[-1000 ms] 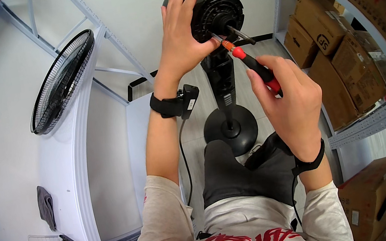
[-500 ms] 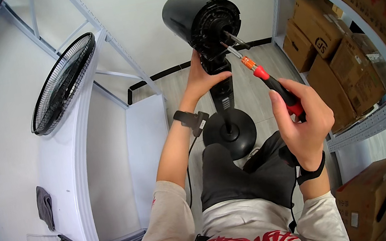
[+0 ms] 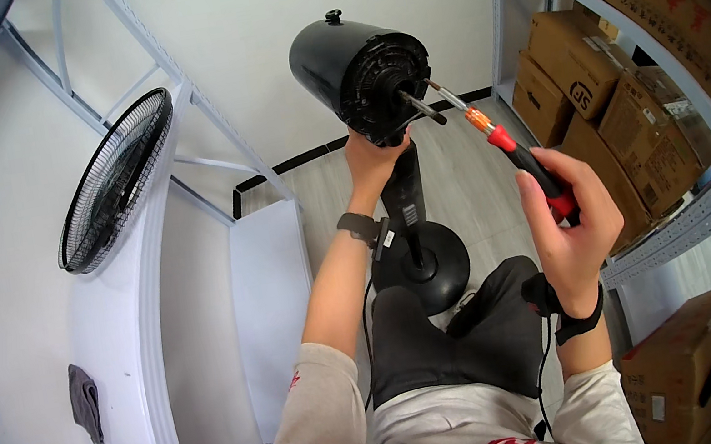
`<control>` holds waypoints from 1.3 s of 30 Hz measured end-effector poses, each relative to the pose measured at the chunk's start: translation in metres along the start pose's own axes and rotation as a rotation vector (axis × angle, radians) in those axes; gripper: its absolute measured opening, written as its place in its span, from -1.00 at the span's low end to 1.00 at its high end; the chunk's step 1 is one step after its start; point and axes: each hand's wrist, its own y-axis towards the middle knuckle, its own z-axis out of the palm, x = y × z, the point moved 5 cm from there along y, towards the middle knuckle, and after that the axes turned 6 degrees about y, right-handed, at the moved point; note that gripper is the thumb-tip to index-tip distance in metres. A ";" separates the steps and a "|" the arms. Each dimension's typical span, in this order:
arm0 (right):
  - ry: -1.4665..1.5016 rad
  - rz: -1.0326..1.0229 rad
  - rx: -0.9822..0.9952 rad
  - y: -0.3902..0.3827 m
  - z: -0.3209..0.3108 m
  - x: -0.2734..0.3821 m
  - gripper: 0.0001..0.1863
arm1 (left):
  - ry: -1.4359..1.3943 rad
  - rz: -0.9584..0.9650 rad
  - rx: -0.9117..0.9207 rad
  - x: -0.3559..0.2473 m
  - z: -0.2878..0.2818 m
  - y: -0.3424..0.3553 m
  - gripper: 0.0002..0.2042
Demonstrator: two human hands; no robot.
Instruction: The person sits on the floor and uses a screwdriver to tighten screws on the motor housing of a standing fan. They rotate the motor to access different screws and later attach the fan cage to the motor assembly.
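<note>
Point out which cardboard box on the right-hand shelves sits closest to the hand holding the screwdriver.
The tilted brown box on the middle shelf, just right of the right hand and its red-handled screwdriver. The other boxes sit higher or near the floor.

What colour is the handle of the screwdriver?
The screwdriver's handle is black and red with an orange collar, held in the right hand; the head view shows it.

A grey wood-look floor (image 3: 471, 195) bears the fan's round black base (image 3: 422, 267)
</note>
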 end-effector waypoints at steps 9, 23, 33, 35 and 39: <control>-0.010 -0.114 0.066 0.032 0.034 0.005 -0.77 | -0.037 -0.081 0.042 0.009 0.002 0.000 -0.32; -0.096 -0.159 0.078 0.038 0.042 0.008 -0.77 | 0.045 -0.005 -0.055 -0.011 -0.004 0.000 -0.67; -0.201 -0.302 0.075 0.038 0.046 0.021 -0.79 | -0.006 -0.120 0.043 -0.007 -0.001 -0.001 -0.23; -0.181 -0.193 0.120 0.040 0.046 0.018 -0.79 | -0.006 -0.114 0.038 -0.010 -0.003 -0.001 -0.23; -0.166 -0.099 0.164 0.043 0.046 0.015 -0.77 | 0.016 -0.088 0.017 -0.008 -0.004 -0.001 -0.23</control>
